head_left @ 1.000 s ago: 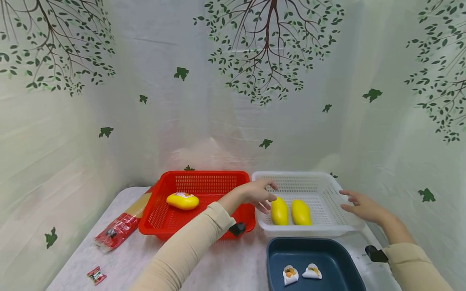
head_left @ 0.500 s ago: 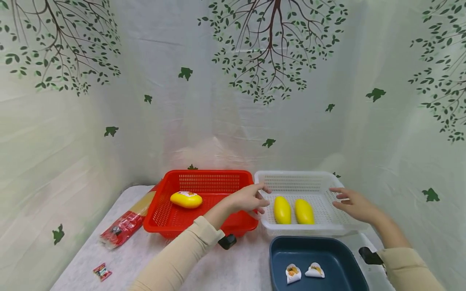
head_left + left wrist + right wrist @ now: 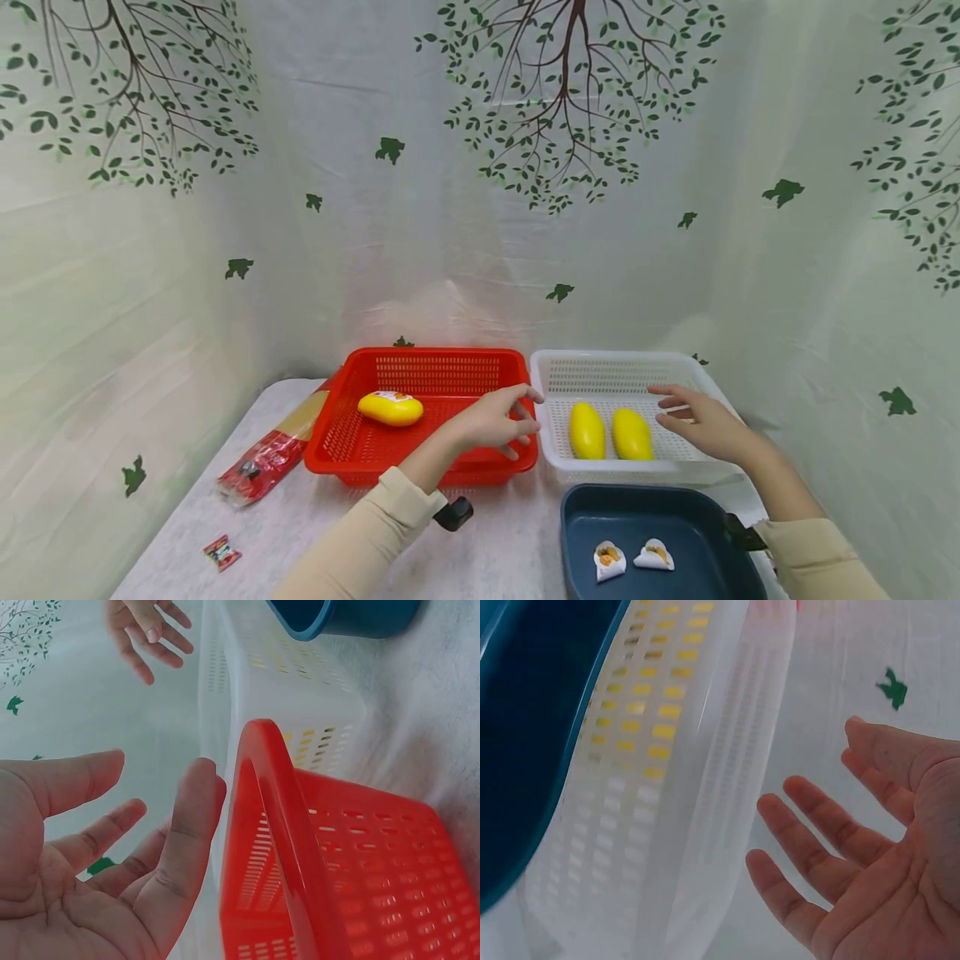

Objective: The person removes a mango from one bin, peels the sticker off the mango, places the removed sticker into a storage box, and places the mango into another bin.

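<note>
Fingers loosely spread, my left hand hovers over the right side of the red basket, holding nothing. My right hand hangs over the right part of the white basket, relaxed and bare as well. Two yellow mangoes lie side by side in the white basket, just left of the right fingers. A third yellow mango, bearing a white label, rests in the red basket's left half. The left wrist view shows the left palm beside the red rim.
In front of the white basket stands a dark blue tray with two white-wrapped pieces inside. A red and gold packet lies left of the red basket, and a small red wrapped candy sits nearer the front left.
My left hand has drawn back leftward from the white basket's mangoes to over the red basket. My right hand has shifted left, further over the white basket. The mangoes stay put in their baskets.
</note>
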Tool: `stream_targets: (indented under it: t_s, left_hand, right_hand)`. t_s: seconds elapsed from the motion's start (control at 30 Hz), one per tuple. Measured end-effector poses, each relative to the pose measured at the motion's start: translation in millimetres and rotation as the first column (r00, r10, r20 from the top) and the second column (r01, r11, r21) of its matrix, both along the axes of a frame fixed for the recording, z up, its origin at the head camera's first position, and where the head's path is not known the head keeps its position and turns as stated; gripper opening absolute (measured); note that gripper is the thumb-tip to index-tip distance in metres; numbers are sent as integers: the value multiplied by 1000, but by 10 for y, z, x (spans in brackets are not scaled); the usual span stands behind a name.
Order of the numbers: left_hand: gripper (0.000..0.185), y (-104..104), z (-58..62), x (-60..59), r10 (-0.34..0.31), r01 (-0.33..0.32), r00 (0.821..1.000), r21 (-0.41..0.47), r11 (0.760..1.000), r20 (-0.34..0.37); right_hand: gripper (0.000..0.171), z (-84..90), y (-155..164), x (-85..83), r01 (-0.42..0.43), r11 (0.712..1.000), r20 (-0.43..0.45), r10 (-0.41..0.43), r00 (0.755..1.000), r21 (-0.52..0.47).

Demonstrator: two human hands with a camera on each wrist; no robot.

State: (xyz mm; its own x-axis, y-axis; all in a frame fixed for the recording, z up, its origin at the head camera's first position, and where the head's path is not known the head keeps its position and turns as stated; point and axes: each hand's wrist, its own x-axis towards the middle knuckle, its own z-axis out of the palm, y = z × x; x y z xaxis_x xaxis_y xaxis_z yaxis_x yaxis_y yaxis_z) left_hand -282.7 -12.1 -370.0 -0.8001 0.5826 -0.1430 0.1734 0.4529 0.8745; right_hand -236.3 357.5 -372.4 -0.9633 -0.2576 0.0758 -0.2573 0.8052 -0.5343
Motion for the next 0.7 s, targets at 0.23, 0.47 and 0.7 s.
stream_targets:
  t_s: [0.23, 0.47, 0.7]
  left_hand:
    - [50, -199, -17, 86, 31, -31, 999, -25, 999, -25]
    - [49, -498, -54, 133, 54, -58, 997, -68, 996, -63]
    - [50, -885, -53, 153, 126, -133, 987, -66, 989, -104]
  right_hand:
    - [52, -31, -227, 15, -30, 999, -25, 30, 999, -32]
    - [53, -32, -496, 27, -56, 997, -23, 55, 998, -53]
    - [53, -24, -798, -74, -113, 991, 23, 115, 993, -77]
